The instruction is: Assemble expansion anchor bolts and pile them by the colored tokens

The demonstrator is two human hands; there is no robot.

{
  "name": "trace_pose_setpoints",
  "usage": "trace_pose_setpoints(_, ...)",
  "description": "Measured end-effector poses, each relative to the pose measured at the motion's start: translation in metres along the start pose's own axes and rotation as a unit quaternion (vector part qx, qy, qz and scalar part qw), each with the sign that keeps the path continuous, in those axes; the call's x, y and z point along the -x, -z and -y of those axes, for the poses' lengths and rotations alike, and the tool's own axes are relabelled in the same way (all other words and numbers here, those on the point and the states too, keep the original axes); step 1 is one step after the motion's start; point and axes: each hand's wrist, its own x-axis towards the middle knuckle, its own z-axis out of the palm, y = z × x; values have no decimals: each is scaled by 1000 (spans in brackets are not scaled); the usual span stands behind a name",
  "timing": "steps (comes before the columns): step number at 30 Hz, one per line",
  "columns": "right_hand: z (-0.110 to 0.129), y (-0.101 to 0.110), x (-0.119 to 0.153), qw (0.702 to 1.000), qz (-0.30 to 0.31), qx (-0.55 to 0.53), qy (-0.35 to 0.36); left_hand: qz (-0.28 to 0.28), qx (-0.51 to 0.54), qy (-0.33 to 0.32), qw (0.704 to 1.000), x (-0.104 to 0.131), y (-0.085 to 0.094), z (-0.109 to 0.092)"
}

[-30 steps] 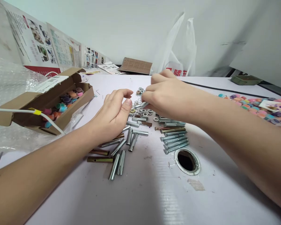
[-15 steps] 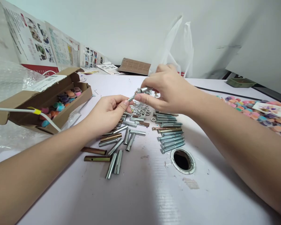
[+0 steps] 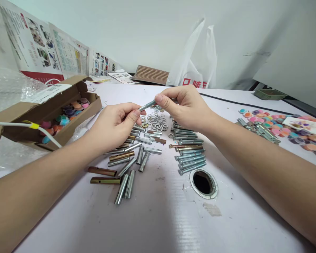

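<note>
Over the middle of the table, my left hand (image 3: 121,121) pinches the lower end of a slim bluish-grey bolt (image 3: 147,105) between thumb and fingers. My right hand (image 3: 185,105) is closed at the bolt's other end, its thumb and fingertip pressed there; what else lies inside these fingers is hidden. Beneath the hands is a spread of washers (image 3: 158,123). Metal sleeves (image 3: 130,184), silver and brassy, lie loosely below my left hand. A column of similar bolts (image 3: 191,164) lies side by side below my right hand.
A round hole (image 3: 204,183) with a metal rim opens in the table. An open cardboard box (image 3: 93,105) of coloured caps stands left, crossed by a white cable (image 3: 50,130). More caps (image 3: 281,121) and metal parts (image 3: 264,133) lie right. A plastic bag (image 3: 195,66) stands behind.
My right hand has lowered and turned. The silver sleeve seen in its fingers earlier is now out of sight, and more of the bolt shows between the hands. The view has shifted slightly.
</note>
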Motion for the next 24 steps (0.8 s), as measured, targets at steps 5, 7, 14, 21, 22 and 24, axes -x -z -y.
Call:
trace_pose_setpoints(5, 3, -5, 1, 997, -32, -39, -62, 3, 12, -6, 1000, 1, -1, -2)
trace_pose_setpoints(7, 0, -8, 1, 991, -41, -89, -94, 6, 19, -9, 1000, 2, -2, -2)
trace_pose_setpoints(14, 2, -9, -1, 913, -43, -316, -256, 49, 16, 0, 999, 5, -2, -3)
trace_pose_setpoints(21, 10, -8, 1, 893, -13, -342, -292, 63, -1, 0, 998, 5, -3, -4)
trace_pose_setpoints(22, 10, -8, 1, 891, -19, -350, -288, 63, -3, 1, 998, 5, -3, -5)
trace_pose_setpoints(24, 11, -10, 1, 888, -31, -364, -280, 64, -7, 3, 998, 5, -3, -6)
